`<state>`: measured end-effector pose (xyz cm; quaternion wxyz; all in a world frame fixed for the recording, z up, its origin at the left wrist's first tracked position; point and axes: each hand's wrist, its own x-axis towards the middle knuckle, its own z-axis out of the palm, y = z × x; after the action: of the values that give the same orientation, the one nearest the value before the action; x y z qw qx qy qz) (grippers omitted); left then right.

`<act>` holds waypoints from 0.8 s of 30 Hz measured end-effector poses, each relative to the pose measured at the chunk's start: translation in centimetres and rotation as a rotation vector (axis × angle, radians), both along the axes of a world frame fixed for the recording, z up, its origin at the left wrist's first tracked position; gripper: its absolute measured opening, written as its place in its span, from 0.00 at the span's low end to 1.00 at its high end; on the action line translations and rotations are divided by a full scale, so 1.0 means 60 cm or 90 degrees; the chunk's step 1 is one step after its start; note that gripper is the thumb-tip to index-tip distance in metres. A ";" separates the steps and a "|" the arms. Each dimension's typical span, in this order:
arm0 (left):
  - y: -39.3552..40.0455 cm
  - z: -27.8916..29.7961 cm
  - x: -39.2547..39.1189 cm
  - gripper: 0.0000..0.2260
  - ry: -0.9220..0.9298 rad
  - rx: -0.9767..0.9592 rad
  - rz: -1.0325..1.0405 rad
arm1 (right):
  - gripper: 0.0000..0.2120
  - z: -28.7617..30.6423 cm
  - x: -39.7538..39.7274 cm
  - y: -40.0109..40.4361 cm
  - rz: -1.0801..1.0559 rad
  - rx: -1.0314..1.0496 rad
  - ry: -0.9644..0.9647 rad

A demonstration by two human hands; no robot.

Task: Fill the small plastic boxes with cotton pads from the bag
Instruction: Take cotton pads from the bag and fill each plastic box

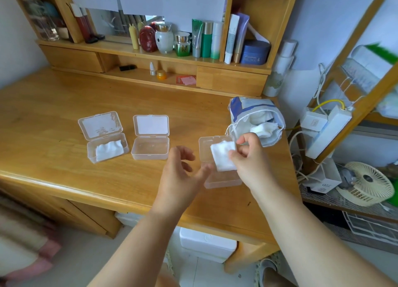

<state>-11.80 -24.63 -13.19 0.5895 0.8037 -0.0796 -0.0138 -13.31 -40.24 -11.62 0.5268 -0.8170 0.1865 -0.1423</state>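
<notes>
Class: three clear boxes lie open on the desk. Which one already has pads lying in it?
The left box: white pads lie in its tray. The middle box is bare, and the right box is also bare.

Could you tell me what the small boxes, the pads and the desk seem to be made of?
The small boxes look like thin clear plastic, slightly frosted: the desk shows through their walls and hinged lids. The pads held by the right hand look like soft white cotton, matte and fibrous at the edges. The desk appears to be varnished light wood, with visible grain and a mild sheen.
</notes>
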 end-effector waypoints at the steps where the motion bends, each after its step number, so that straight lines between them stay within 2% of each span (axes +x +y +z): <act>1: 0.006 -0.007 0.003 0.23 -0.023 0.100 -0.015 | 0.12 -0.002 0.001 -0.005 0.004 -0.023 0.014; 3: 0.011 -0.018 0.002 0.32 -0.028 0.204 -0.091 | 0.13 -0.006 0.001 -0.009 0.031 -0.050 0.034; 5: 0.005 -0.032 0.000 0.36 -0.060 0.245 -0.140 | 0.16 -0.008 -0.002 -0.007 0.067 -0.061 0.061; 9: -0.005 -0.046 -0.001 0.33 -0.141 0.232 -0.104 | 0.18 -0.011 -0.010 0.004 0.112 -0.068 0.131; 14: -0.005 -0.059 -0.006 0.33 -0.197 0.245 -0.075 | 0.09 -0.006 -0.008 0.013 0.149 -0.116 0.179; 19: -0.007 -0.064 -0.005 0.32 -0.215 0.242 -0.066 | 0.06 -0.011 -0.003 0.027 0.085 -0.215 0.208; 21: -0.007 -0.063 -0.005 0.32 -0.216 0.241 -0.070 | 0.07 -0.012 -0.003 0.028 0.095 -0.261 0.233; 24: -0.005 -0.059 -0.006 0.33 -0.211 0.245 -0.079 | 0.08 -0.003 0.002 0.022 0.149 -0.238 0.281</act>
<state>-12.14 -24.94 -16.76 0.4026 0.8860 -0.2200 0.0676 -13.18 -38.94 -11.78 0.3269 -0.9268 0.1717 0.0686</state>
